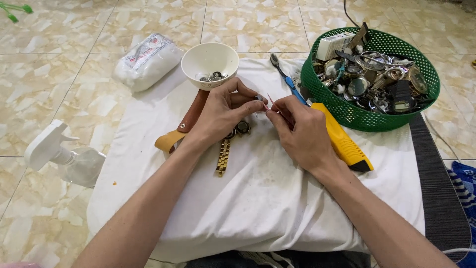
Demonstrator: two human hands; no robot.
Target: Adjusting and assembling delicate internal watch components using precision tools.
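My left hand (221, 111) pinches a small metal watch part (260, 99) between thumb and forefinger above a white cloth (258, 198). My right hand (297, 131) holds a thin pointed stick (273, 104) whose tip touches that part. Under my left hand lies a gold-coloured watch (225, 151) with a metal link band, its face partly hidden by my fingers. A brown leather strap (184, 124) lies to the left of it.
A white bowl (209, 62) with small parts stands behind my hands. A green basket (347, 111) full of watches and parts sits at the right. A yellow utility knife (342, 144), a toothbrush (285, 79), a white bag (148, 60) and a spray bottle (64, 159) lie around.
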